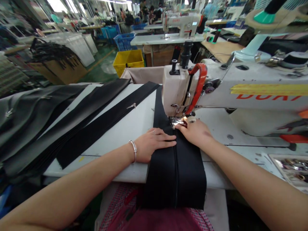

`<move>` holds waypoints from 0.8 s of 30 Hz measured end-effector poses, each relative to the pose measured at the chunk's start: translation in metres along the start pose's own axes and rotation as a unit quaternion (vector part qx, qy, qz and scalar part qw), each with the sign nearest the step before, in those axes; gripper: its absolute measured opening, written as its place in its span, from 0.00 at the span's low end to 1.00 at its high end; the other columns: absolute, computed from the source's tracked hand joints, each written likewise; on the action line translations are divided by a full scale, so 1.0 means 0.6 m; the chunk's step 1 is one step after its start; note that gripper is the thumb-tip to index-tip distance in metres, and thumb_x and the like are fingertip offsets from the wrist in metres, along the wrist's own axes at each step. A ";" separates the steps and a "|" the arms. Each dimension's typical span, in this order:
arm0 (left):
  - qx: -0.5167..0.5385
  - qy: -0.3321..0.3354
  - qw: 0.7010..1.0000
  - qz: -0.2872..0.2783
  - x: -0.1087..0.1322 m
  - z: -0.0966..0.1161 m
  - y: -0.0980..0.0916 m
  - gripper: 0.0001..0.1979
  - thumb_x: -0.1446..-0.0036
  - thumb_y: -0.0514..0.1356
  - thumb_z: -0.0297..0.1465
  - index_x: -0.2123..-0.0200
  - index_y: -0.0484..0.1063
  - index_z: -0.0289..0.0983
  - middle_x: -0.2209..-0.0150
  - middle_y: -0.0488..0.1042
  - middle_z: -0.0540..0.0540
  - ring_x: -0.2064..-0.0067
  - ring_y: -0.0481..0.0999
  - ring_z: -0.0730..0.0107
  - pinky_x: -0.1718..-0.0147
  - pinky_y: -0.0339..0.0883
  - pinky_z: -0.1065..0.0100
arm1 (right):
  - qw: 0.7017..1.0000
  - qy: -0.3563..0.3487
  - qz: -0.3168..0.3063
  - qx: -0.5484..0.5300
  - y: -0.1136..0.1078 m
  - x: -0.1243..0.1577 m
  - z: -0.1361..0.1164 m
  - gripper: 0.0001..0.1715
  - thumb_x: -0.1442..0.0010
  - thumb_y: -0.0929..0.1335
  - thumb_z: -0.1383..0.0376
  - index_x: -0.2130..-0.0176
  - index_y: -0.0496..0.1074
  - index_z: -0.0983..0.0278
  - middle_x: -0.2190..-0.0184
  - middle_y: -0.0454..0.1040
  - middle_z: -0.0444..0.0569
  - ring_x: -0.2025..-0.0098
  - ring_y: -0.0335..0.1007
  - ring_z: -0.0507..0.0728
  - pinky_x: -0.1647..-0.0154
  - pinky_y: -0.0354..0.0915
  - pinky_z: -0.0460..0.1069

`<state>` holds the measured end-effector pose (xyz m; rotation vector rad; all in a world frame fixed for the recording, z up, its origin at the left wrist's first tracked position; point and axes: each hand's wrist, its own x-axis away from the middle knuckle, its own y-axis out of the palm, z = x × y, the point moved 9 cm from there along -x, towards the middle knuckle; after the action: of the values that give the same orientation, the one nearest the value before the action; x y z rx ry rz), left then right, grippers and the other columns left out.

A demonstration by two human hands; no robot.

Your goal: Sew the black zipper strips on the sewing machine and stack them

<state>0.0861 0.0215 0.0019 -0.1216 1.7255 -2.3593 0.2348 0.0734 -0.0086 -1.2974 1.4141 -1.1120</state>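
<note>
A long black fabric strip with a zipper line down its middle runs from the table's front edge up under the presser foot of a white sewing machine. On the strip's left half lies my left hand, fingers stretched out flat, fingertips by the zipper line. My right hand is beside the presser foot, its thumb and fingers closed together. Between them shows a small shiny metal and dark red piece, too unclear to name.
Left on the white table lie a black strip with a metal zipper pull and several stacked black pieces. A tray of small metal parts sits at right. Beyond stand a yellow crate and another sewing machine.
</note>
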 end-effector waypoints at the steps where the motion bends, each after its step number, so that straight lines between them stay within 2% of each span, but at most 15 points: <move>1: -0.002 -0.001 1.000 -0.001 0.000 0.001 -0.001 0.34 0.49 0.58 0.35 0.38 0.57 0.43 0.36 0.56 0.50 0.42 0.58 0.58 0.41 0.48 0.54 | 1.000 0.005 -0.005 0.000 0.003 -0.007 0.004 0.22 0.39 0.62 0.49 0.60 0.70 0.64 0.65 0.74 0.55 0.63 0.71 0.62 0.69 0.57 0.51; 6: -0.001 -0.005 1.000 0.001 0.001 0.007 -0.006 0.32 0.46 0.57 0.36 0.37 0.57 0.43 0.36 0.56 0.49 0.42 0.59 0.58 0.41 0.49 0.54 | 1.000 -0.013 -0.020 -0.014 0.003 -0.013 -0.005 0.20 0.39 0.62 0.50 0.60 0.71 0.61 0.65 0.75 0.51 0.64 0.72 0.60 0.68 0.59 0.50; 11: 0.002 0.005 1.000 0.021 0.002 0.009 -0.004 0.30 0.44 0.56 0.38 0.38 0.57 0.43 0.36 0.57 0.48 0.43 0.60 0.58 0.42 0.50 0.54 | 1.000 -0.002 -0.003 -0.016 -0.004 -0.009 -0.007 0.21 0.38 0.61 0.51 0.58 0.70 0.63 0.60 0.74 0.55 0.60 0.71 0.61 0.66 0.59 0.51; 17: -0.007 0.009 0.999 0.032 0.001 0.008 -0.002 0.30 0.45 0.57 0.37 0.38 0.58 0.43 0.37 0.59 0.47 0.44 0.61 0.58 0.42 0.50 0.54 | 1.000 -0.009 -0.003 -0.028 -0.002 0.004 -0.013 0.21 0.37 0.61 0.51 0.61 0.70 0.65 0.61 0.74 0.55 0.60 0.71 0.59 0.64 0.60 0.49; 24: -0.007 0.016 0.998 0.052 0.003 0.010 -0.003 0.29 0.43 0.57 0.38 0.38 0.58 0.44 0.38 0.60 0.47 0.45 0.62 0.59 0.43 0.52 0.54 | 0.999 0.007 0.007 -0.040 0.001 -0.013 -0.007 0.20 0.39 0.63 0.50 0.61 0.71 0.63 0.61 0.75 0.53 0.60 0.71 0.59 0.64 0.60 0.49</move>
<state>0.0851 0.0158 0.0054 0.0046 1.7185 -2.2874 0.2309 0.0816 -0.0082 -1.3363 1.4875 -1.0666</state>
